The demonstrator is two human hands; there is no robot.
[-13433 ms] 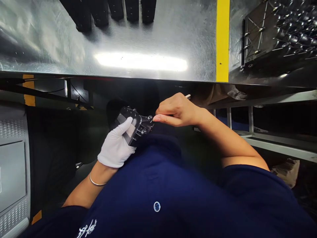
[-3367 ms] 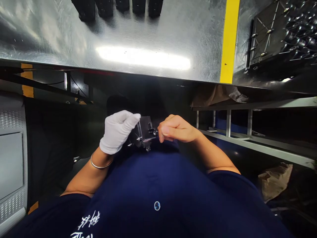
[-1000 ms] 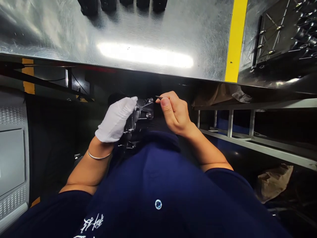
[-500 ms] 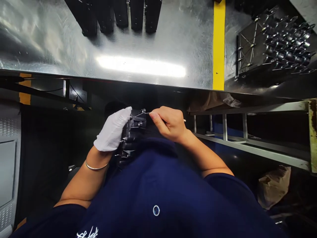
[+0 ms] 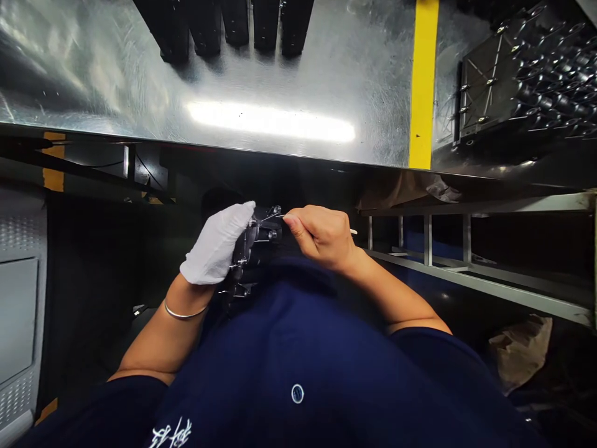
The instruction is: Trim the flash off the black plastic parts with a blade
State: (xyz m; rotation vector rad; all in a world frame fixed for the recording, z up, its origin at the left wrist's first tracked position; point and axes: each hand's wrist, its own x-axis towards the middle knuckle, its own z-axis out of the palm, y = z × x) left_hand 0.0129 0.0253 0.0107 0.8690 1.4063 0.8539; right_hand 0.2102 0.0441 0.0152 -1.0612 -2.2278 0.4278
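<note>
The right hand's bare fingers (image 5: 293,223) are closed on a slim pointed tool (image 5: 354,232), its tip at or just beside a lug of the black part (image 5: 262,235). The gloved left hand (image 5: 212,246) pinches that part's upper side, in mid-air off the near edge of the desk (image 5: 373,99), left of the yellow strip (image 5: 423,81). Good work here calls for a firm gloved grip, light tip pressure, small wrist motions and bare fingertips clear of the point.

Scratched, glossy metal table (image 5: 317,81); matt glove (image 5: 212,246).
</note>
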